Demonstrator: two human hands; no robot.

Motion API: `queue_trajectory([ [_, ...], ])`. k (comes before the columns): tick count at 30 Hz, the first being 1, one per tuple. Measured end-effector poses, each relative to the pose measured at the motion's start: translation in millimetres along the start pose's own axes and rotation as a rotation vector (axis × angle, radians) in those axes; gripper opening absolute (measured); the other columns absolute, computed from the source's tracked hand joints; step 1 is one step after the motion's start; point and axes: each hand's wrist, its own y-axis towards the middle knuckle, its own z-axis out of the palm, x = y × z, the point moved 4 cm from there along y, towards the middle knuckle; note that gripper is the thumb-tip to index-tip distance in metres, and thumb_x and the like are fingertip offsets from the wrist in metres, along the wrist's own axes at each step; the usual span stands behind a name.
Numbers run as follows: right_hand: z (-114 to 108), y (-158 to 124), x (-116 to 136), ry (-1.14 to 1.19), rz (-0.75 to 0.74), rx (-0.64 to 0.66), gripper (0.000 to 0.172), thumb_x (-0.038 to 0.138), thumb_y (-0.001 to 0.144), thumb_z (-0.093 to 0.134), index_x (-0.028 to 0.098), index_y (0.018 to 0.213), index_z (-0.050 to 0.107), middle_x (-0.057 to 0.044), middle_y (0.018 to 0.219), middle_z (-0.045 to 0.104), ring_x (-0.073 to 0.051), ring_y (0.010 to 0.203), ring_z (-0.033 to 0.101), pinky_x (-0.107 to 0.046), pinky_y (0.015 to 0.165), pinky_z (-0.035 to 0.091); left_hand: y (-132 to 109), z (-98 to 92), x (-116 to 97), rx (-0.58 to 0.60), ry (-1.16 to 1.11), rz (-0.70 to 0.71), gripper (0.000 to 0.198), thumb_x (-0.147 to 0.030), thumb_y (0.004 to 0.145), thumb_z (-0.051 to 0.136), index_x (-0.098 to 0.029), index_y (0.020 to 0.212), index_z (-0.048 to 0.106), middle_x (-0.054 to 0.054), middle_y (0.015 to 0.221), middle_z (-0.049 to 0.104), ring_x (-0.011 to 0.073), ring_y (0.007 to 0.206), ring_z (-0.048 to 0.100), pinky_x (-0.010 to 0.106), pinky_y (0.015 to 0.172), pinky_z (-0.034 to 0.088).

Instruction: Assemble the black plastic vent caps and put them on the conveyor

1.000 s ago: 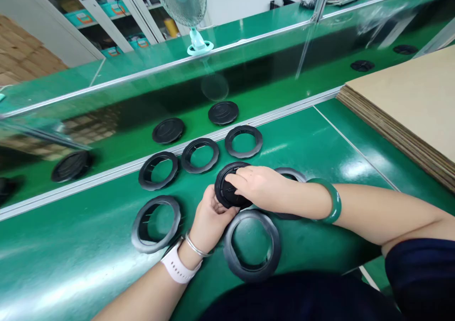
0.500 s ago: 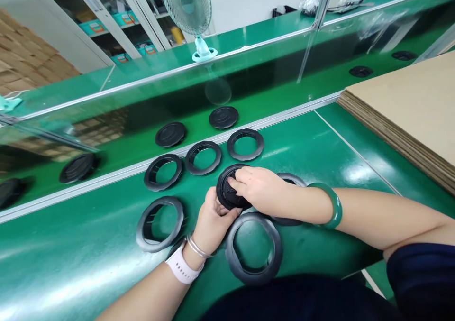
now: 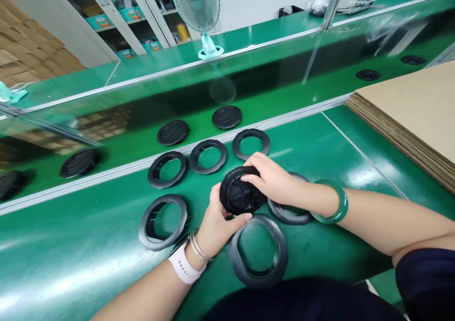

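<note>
Both of my hands hold a black round plastic part (image 3: 239,195) with a ridged rim and a cross-shaped inner web, tilted above the green table. My left hand (image 3: 221,224) grips its lower left edge, thumb along the near rim and fingers underneath. The fingers of my right hand (image 3: 272,176) curl over its upper right rim, with the thumb on the inner face. Just below lies a large dark ring (image 3: 258,279). Another ring (image 3: 291,215) is partly covered by my right wrist. Left of my hands rests a grey-black ring (image 3: 146,238).
Three smaller black rings, one of them this ring (image 3: 209,170), lie along the metal rail (image 3: 284,120). Beyond it, several black discs, including this disc (image 3: 226,116), sit on a green strip. Cardboard sheets (image 3: 415,98) are stacked at right; a fan (image 3: 197,3) stands behind.
My right hand has shifted from the middle of the black round part to its upper right rim, uncovering the inner face. The left hand keeps its hold. The view has shifted slightly.
</note>
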Motion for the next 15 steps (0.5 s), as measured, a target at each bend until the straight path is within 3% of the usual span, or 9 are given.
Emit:
queue_trajectory([
  [11, 1.4, -2.0, 0.9, 0.079, -0.008, -0.068, 0.025, 0.013, 0.081, 0.077, 0.018, 0.081, 0.053, 0.001, 0.086, 0.053, -0.017, 0.083, 0.052, -0.029, 0.074, 0.039, -2.5, -0.7, -5.5, -0.044, 0.087, 0.023, 0.056, -0.037, 0.086, 0.072, -0.026, 0.132, 0.042, 0.006, 0.127, 0.062, 0.0253, 0.117, 0.062, 0.039, 0.098, 0.053],
  [13, -0.2, -2.0, 1.0, 0.104, 0.023, -0.021, 0.020, 0.015, 0.083, 0.075, 0.017, 0.083, 0.055, 0.001, 0.087, 0.057, -0.017, 0.084, 0.055, -0.029, 0.075, 0.040, -2.0, -3.2, -6.1, -0.079, 0.146, 0.039, 0.051, -0.039, 0.089, 0.069, -0.025, 0.131, 0.045, 0.006, 0.127, 0.062, 0.0252, 0.117, 0.061, 0.040, 0.100, 0.051],
  [15, 0.1, -2.2, 2.0, 0.177, 0.059, 0.131, 0.021, 0.018, 0.082, 0.077, 0.017, 0.093, 0.059, 0.000, 0.092, 0.063, -0.018, 0.088, 0.059, -0.030, 0.077, 0.043, -1.4, -5.3, -6.8, -0.104, 0.174, 0.052, 0.046, -0.040, 0.090, 0.066, -0.025, 0.129, 0.048, 0.006, 0.126, 0.062, 0.0253, 0.118, 0.059, 0.040, 0.101, 0.049],
])
